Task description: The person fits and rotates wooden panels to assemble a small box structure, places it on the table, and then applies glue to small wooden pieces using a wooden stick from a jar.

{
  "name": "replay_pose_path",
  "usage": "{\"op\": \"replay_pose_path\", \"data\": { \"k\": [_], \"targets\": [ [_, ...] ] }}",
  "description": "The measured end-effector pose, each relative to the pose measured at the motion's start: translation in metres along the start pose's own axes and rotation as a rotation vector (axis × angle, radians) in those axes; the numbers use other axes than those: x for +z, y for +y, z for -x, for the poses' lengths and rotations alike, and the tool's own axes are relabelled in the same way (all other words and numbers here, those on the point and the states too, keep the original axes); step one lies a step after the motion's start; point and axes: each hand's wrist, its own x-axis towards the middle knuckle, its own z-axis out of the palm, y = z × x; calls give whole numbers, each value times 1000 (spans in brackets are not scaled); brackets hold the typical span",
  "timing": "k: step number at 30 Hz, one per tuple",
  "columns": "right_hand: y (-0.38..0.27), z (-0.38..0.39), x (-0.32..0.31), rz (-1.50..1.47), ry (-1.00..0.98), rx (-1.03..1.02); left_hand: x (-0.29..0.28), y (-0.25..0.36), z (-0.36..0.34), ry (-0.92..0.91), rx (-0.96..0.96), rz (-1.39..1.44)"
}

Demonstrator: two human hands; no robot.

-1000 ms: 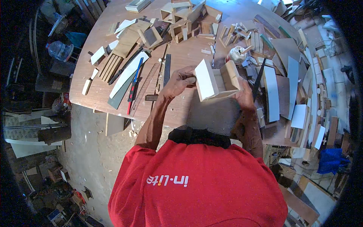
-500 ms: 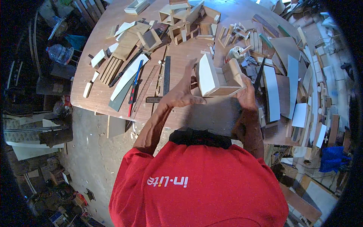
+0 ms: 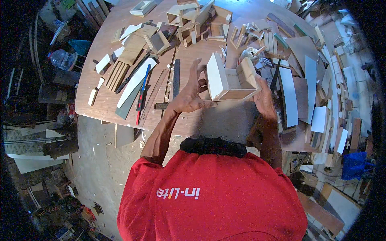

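Note:
Between my two hands is a small wooden box [image 3: 237, 82] with an open top, tilted and raised over the near part of the workbench. Its left side is a white panel [image 3: 216, 78]; the remaining walls are bare wood. My right hand [image 3: 263, 98] grips the right end, its fingers partly hidden by the box. At the left end, my left hand [image 3: 189, 96] has its thumb by the lower front corner and some fingers curled against the white side. One finger of that hand points up, away from the panel.
On the brown workbench [image 3: 132, 86] lie a steel ruler [image 3: 154, 96], a red-and-blue hand tool [image 3: 143, 94], a try square [image 3: 176, 80] and white strips. Several wooden boxes [image 3: 189, 18] stand at the back. A container [image 3: 250, 52] and offcuts crowd the right side.
The box has shifted slightly left and its open top shows a little more. Both hands keep hold of it, and the left fingers have moved slightly.

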Motion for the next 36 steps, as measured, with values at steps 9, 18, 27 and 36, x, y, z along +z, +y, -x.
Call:
{"op": "replay_pose_path", "data": {
  "k": [9, 18, 27, 36],
  "targets": [
    [15, -12, -14, 15, 8, -1, -1, 0, -2, 6, -19, -3],
    [2, 0, 6, 53, -30, -2, -3, 1, 3, 32, -105, 18],
    [3, 3, 12, 46, 23, 36, -6, -8, 2, -21, -60, 70],
    [-6, 15, 26, 166, 111, 2, -3, -23, 10, -14, -46, 513]
  ]
}}
